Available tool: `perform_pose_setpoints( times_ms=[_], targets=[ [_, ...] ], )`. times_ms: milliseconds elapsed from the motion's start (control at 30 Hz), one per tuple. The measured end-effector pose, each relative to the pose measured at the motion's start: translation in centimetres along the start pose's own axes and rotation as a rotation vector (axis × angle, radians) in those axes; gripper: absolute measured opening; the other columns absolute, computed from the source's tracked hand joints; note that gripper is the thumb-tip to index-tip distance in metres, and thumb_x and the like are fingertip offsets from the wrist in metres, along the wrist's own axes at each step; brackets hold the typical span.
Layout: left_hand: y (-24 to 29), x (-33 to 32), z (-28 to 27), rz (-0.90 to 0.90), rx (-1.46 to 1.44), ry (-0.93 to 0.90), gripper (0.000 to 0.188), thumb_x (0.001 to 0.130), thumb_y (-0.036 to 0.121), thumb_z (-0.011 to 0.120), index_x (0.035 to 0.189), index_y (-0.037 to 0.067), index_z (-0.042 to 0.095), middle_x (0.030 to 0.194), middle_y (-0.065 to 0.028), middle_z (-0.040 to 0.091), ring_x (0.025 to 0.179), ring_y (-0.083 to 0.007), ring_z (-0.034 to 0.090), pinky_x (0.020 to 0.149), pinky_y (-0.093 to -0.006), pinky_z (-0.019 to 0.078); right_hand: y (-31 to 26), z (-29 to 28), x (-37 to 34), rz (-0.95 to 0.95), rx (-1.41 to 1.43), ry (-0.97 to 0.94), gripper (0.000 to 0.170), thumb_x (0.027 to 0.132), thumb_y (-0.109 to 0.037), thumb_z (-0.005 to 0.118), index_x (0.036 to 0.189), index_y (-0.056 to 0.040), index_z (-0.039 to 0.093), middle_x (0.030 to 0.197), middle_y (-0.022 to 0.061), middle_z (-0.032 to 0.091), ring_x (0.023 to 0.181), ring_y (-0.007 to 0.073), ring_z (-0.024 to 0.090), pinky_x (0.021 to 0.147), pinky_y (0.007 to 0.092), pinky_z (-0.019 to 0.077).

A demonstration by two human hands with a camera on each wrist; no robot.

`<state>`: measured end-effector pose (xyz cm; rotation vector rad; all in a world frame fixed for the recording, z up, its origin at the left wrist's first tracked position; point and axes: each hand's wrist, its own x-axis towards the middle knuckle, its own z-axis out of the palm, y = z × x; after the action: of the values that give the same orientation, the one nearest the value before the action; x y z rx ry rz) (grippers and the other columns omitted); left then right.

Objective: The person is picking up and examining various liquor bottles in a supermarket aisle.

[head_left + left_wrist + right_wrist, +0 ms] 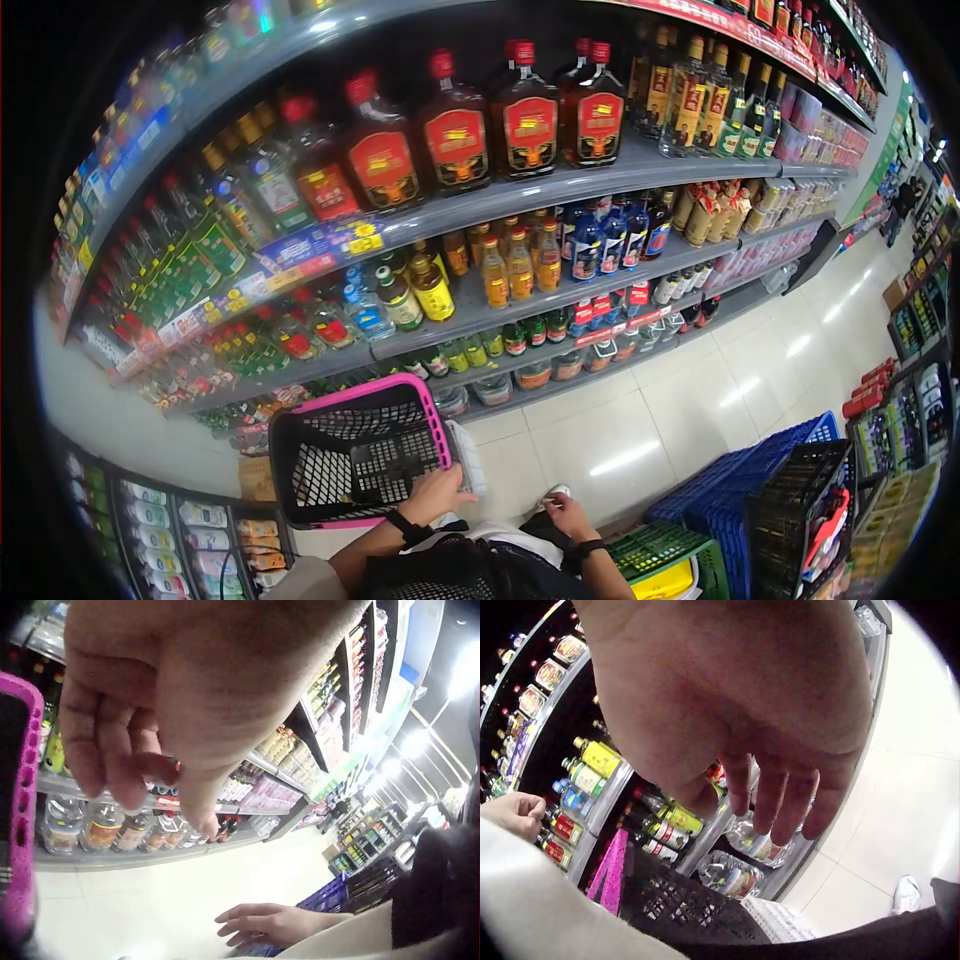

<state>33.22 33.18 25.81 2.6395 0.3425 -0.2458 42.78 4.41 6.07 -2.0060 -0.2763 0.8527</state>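
My left hand (437, 493) is beside the pink rim (437, 425) of a black mesh shopping basket (345, 450). In the left wrist view the left hand (172, 697) has loosely bent fingers with nothing between them, and the pink rim (26, 787) stands apart at the left. My right hand (570, 517) hangs low in front of the body, holding nothing. Its fingers (776, 799) are relaxed and slightly spread in the right wrist view. No items show in the visible part of the basket.
Curved shelves (480, 195) of bottles run across the front, with large clear jugs (105, 825) at the bottom. Stacked blue crates (745, 470) and a green crate (660, 555) stand at the right. A white shoe (557, 490) is on the tiled floor (620, 420).
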Motion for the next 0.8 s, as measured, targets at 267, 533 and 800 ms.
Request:
perform_pose_setpoints(
  times_ms=[267,533,800],
  targets=[
    [10.6,8.9,3.1,0.214,-0.155,-0.082,0.026,0.089,0.029,0.060,0.086,0.003,0.060,0.082,-0.0179,0.067,0.078,-0.0394,0.065,0.068,-0.0504,0.0503,5.3,-9.9,-2.5,0.066,0.064,0.166,0.038,0.089,-0.027,0.067,0.117,-0.0023,0.065,0.101,0.0190,0.072,0.093,0.0283,0.070,0.082,0.0379,0.0544],
    [14.8,16.5,4.7,0.330,-0.153,-0.060,0.026,0.087,0.030,0.062,0.090,0.004,0.063,0.085,-0.0158,0.070,0.081,-0.0366,0.068,0.071,-0.0464,0.0535,10.8,-11.8,-3.9,0.239,0.108,0.308,0.036,0.089,-0.026,0.067,0.115,-0.0013,0.065,0.095,0.0161,0.072,0.087,0.0234,0.069,0.080,0.0347,0.0535],
    [19.1,23.6,2.9,0.289,-0.427,0.013,0.022,0.087,0.022,0.065,0.094,0.001,0.066,0.084,-0.0167,0.071,0.077,-0.0305,0.070,0.069,-0.0402,0.0550,13.4,-13.6,-4.0,0.313,0.139,0.245,0.042,0.087,-0.032,0.066,0.116,-0.0017,0.066,0.101,0.0195,0.072,0.097,0.0297,0.070,0.085,0.0375,0.0535]
  ],
)
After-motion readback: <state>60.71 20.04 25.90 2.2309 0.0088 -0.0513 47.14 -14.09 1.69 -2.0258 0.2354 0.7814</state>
